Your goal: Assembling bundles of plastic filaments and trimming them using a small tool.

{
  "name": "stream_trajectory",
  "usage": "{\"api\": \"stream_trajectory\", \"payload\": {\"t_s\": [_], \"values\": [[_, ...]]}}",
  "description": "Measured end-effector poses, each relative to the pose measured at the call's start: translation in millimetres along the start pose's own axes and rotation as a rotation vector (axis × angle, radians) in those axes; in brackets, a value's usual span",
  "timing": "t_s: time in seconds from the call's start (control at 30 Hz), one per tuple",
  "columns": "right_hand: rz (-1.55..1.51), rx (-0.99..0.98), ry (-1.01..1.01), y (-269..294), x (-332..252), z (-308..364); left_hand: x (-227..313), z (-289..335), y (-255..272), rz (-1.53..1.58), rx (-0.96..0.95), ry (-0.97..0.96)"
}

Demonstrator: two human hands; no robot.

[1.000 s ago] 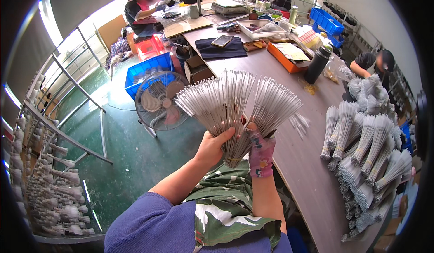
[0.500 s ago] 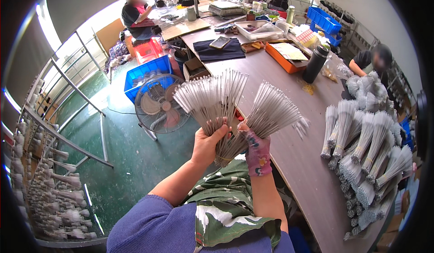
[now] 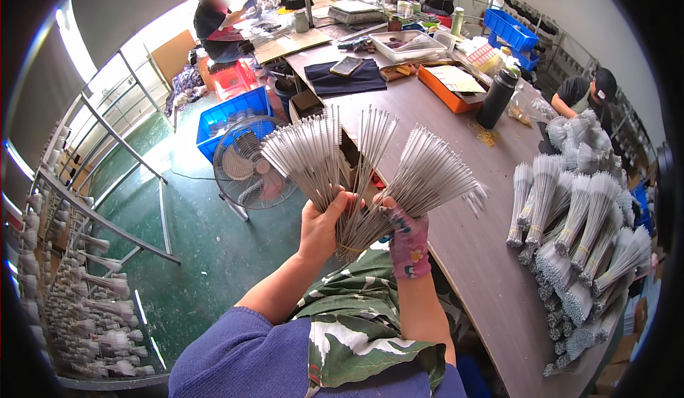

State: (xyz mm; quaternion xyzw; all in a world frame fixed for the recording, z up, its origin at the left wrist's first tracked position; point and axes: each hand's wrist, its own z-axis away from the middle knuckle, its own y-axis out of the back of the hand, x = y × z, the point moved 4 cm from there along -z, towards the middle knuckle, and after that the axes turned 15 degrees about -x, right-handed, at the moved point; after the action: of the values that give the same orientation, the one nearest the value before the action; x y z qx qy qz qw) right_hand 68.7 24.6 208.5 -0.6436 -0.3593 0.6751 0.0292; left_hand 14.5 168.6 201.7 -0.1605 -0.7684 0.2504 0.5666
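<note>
A bundle of thin wire brushes (image 3: 303, 150) with pale bristled tips spreads upward in fans above my lap. My left hand (image 3: 322, 223) is closed round the stems of the left fan, thumb pressed across them. My right hand (image 3: 407, 238), in a pink flowered fingerless glove, is closed on the right fan. A narrower group of brushes stands between the two fans, its lower stems partly hidden by my fingers. Near the bottom, a yellowish band (image 3: 349, 248) circles the gathered stems.
On the table (image 3: 456, 255) at right lies a pile of tied brush bundles (image 3: 577, 255). Farther back are a black bottle (image 3: 497, 99), an orange tray (image 3: 447, 88) and a phone on dark cloth (image 3: 347, 66). A fan (image 3: 253, 163) and blue crate (image 3: 235, 117) stand left; co-workers sit around.
The left fan has parted: a middle group of brushes now stands apart from it. My left hand has shifted slightly left; my right hand has barely moved. The co-worker at right has turned their head.
</note>
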Motion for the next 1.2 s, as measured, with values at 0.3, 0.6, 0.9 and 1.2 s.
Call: {"api": "stream_trajectory", "payload": {"t_s": [0.3,0.6,0.9,1.2], "values": [[-0.020,-0.101,0.087,-0.2,-3.9,-2.5,2.8,0.8,-5.0,-0.009,-0.020,0.000],[0.031,-0.200,0.037,-10.5,-6.9,-5.4,-11.0,1.8,2.6,0.273,-0.155,0.208],[0.017,-0.270,-0.016,-9.3,2.4,-20.3,-5.7,5.4,-13.0,-0.066,-0.155,0.132],[-0.008,-0.059,0.024,5.3,9.2,-19.0,-5.3,3.9,3.5,0.041,-0.073,0.175]]}}
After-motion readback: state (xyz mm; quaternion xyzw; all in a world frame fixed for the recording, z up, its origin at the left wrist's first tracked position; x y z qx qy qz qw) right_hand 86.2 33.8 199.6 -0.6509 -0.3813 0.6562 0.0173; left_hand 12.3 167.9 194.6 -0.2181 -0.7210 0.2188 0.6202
